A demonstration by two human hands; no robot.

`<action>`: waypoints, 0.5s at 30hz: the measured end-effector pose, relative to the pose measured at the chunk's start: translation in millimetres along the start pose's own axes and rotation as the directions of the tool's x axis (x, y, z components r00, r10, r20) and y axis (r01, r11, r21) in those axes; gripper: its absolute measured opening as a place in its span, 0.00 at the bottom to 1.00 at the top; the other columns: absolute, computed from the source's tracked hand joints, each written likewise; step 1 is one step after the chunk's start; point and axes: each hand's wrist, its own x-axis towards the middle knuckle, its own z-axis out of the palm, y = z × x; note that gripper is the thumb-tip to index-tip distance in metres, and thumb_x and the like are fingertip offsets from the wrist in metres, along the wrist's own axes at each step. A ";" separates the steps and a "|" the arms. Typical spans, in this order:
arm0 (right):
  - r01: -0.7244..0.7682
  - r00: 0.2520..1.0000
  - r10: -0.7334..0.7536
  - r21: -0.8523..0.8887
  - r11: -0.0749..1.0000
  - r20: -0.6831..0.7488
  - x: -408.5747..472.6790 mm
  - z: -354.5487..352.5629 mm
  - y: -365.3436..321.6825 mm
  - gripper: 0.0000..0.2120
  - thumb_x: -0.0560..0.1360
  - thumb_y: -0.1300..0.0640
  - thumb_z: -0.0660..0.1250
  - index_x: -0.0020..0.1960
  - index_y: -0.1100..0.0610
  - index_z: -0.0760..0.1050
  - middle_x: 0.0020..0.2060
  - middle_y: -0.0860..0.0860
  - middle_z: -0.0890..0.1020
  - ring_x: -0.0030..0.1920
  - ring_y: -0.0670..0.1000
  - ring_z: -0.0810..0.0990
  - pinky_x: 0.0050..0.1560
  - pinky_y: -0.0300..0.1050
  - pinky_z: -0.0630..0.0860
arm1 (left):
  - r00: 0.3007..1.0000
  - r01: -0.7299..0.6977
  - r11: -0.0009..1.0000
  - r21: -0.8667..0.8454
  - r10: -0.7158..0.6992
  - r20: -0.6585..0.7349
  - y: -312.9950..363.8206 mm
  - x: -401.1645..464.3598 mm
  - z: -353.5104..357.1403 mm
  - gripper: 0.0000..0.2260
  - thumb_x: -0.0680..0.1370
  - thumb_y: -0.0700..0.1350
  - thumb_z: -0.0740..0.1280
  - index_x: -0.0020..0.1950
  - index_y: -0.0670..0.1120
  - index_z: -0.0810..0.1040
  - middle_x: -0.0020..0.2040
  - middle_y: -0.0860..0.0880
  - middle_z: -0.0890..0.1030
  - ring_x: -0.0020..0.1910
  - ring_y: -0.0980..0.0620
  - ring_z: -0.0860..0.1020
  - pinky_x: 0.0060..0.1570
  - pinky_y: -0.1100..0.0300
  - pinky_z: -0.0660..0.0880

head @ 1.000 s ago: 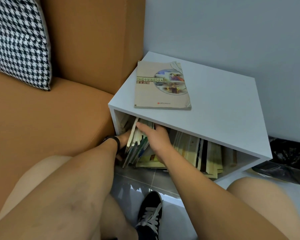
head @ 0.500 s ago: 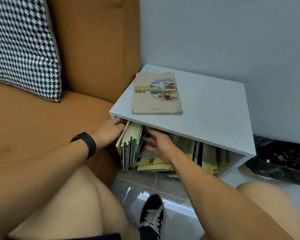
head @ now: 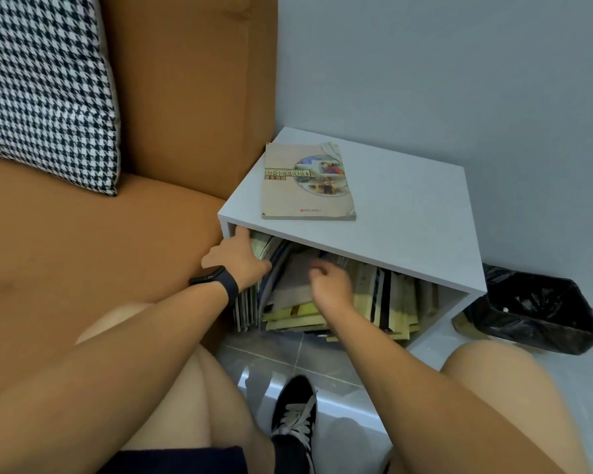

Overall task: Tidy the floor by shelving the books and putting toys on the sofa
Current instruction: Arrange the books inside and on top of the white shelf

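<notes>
Knees and a black shoe (head: 295, 410) fill the near edge at 6 o'clock, over grey floor tiles (head: 288, 357). Beyond them both forearms reach into the open front of a low white shelf (head: 408, 234) at 12 o'clock. Left hand (head: 238, 260), with a dark watch (head: 216, 280) on the wrist, presses against the upright books (head: 250, 302) at the shelf's left end; its fingers lie together along their edges, tips hidden under the shelf top. Right hand (head: 329, 285) sits just right of it over a leaning grey book (head: 290, 278), fingers curled; whether they pinch that book I cannot tell. More books (head: 391, 302) stand and lean at 1 o'clock inside the shelf, some lying flat beneath. On the shelf top lies a beige book (head: 305, 183), face up. An orange sofa (head: 100, 251) adjoins the shelf at 9 o'clock, with a houndstooth cushion (head: 42, 87) at 10 o'clock. A black bag (head: 534, 309) lies at 3 o'clock by the grey wall (head: 442, 70).
</notes>
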 end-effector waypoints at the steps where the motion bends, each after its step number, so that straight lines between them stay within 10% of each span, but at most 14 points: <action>1: -0.098 0.977 0.074 -0.108 0.989 -0.201 4.3 -11.7 8.9 0.17 0.80 0.52 0.59 0.63 0.57 0.79 0.61 0.56 0.80 0.54 0.55 0.78 0.55 0.47 0.74 | 1.000 0.002 1.000 0.000 -0.002 -0.002 -0.4 0.2 -0.2 0.29 0.73 0.59 0.71 0.68 0.51 0.64 0.57 0.44 0.79 0.55 0.37 0.80 0.42 0.53 0.72; 5: -0.514 0.800 0.405 -0.156 0.844 -0.442 18.9 -58.7 44.9 0.31 0.78 0.44 0.60 0.76 0.59 0.63 0.74 0.60 0.65 0.72 0.62 0.65 0.72 0.55 0.63 | 1.000 -0.003 1.000 -0.002 0.003 -0.009 -0.9 1.3 3.9 0.29 0.74 0.58 0.71 0.69 0.50 0.63 0.57 0.43 0.79 0.54 0.37 0.80 0.42 0.53 0.71; 9: -0.504 0.821 0.402 -0.184 0.844 -0.405 17.7 -66.3 70.8 0.34 0.78 0.37 0.59 0.74 0.60 0.66 0.72 0.60 0.69 0.72 0.61 0.67 0.71 0.53 0.66 | 1.000 -0.018 1.000 -0.001 0.018 -0.018 -0.5 2.2 4.8 0.29 0.74 0.58 0.72 0.68 0.49 0.63 0.58 0.43 0.79 0.55 0.37 0.79 0.42 0.53 0.71; 15: -0.562 0.771 0.505 -0.042 0.826 -0.388 26.9 -73.3 60.6 0.27 0.74 0.36 0.60 0.54 0.58 0.81 0.47 0.54 0.84 0.45 0.54 0.82 0.37 0.42 0.75 | 1.000 -0.029 1.000 -0.001 0.029 -0.005 1.3 4.2 7.0 0.30 0.73 0.59 0.73 0.67 0.49 0.64 0.56 0.44 0.79 0.53 0.38 0.80 0.41 0.53 0.73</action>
